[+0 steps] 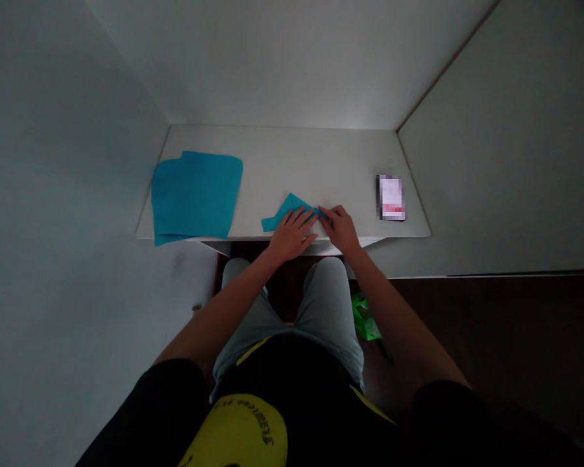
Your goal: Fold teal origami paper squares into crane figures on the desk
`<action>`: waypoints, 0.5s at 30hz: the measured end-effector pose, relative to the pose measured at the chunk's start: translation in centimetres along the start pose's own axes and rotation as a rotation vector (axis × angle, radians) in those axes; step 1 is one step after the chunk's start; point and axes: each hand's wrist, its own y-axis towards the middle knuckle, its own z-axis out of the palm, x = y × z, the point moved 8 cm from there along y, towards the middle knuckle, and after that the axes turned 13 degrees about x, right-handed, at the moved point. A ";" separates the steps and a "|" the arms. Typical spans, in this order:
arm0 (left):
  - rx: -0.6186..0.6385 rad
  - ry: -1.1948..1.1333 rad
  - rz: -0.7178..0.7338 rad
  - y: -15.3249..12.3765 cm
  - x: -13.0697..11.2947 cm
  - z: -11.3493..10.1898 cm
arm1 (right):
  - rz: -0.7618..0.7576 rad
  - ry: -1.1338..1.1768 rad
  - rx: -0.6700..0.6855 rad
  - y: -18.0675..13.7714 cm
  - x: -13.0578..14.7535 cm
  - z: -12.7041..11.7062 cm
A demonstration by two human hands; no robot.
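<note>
A small folded teal sheet (285, 209) lies near the front edge of the white desk (311, 162). My left hand (292, 233) rests flat on the sheet's right part, fingers stretched out and spread. Touching the sheet's right tip, my right hand (341, 227) has its fingers curled down onto it; whether they pinch the paper I cannot tell. Both forearms reach up from my lap.
A stack of flat teal sheets (194, 194) sits at the desk's left, overhanging the front edge. A small blurred white and red card (390, 198) lies at the right. White walls close in on three sides. Something green (365, 318) lies on the dark floor.
</note>
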 end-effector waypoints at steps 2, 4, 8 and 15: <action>0.021 0.002 -0.010 0.3 -0.1 0.7 | -0.005 -0.127 -0.006 -0.9 1.1 0.1; 0.025 0.003 -0.004 0.3 -0.1 0.9 | -0.016 -0.225 0.012 -1.9 2.1 0.3; 0.024 -0.020 -0.028 -0.3 1.2 0.4 | -0.046 -0.267 0.056 -3.3 3.0 0.9; -0.255 -0.148 -0.421 -5.1 10.6 -2.5 | -0.066 -0.231 0.040 -3.3 2.5 0.9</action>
